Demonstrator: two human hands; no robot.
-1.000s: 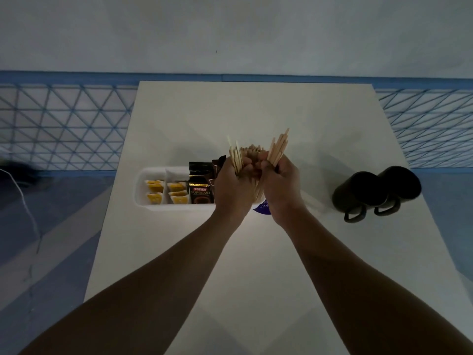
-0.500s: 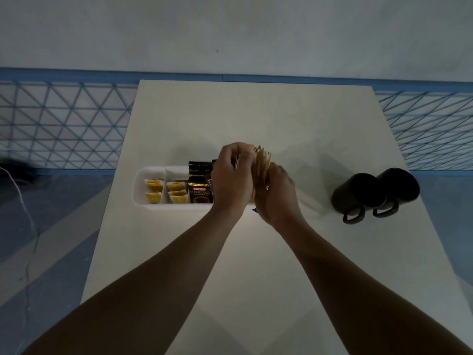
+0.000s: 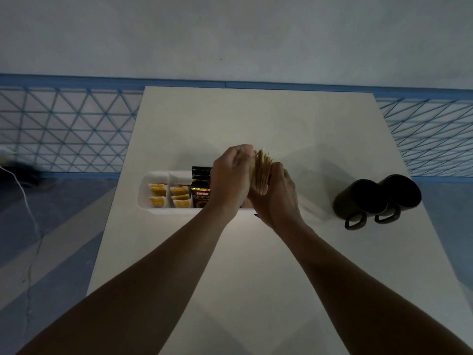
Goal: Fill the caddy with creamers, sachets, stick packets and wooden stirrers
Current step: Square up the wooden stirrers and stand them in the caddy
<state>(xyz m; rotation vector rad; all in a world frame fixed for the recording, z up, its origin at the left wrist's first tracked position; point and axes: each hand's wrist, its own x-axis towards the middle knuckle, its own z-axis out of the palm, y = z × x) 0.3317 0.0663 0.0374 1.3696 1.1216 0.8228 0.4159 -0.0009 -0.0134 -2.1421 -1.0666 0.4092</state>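
Note:
A white caddy [image 3: 146, 193] lies on the table, divided into compartments. Its two left compartments hold yellow creamers [image 3: 158, 194], and black coffee sachets [image 3: 201, 185] stand upright in the one beside them. A bundle of wooden stirrers [image 3: 262, 172] stands upright over the caddy's right end. My left hand [image 3: 231, 175] and my right hand [image 3: 277, 196] press against the bundle from either side, fingers curled round it. The caddy's right part is hidden behind my hands.
Two black mugs [image 3: 376, 198] stand side by side at the right of the white table [image 3: 256, 265], handles toward me. A few loose stirrers [image 3: 311, 207] lie between my right hand and the mugs. A small blue item [image 3: 256, 214] peeks out under my right wrist.
The two splayed handfuls of stirrers have been brought together into one tight upright bundle. My hands closed in on it and lowered slightly toward the caddy.

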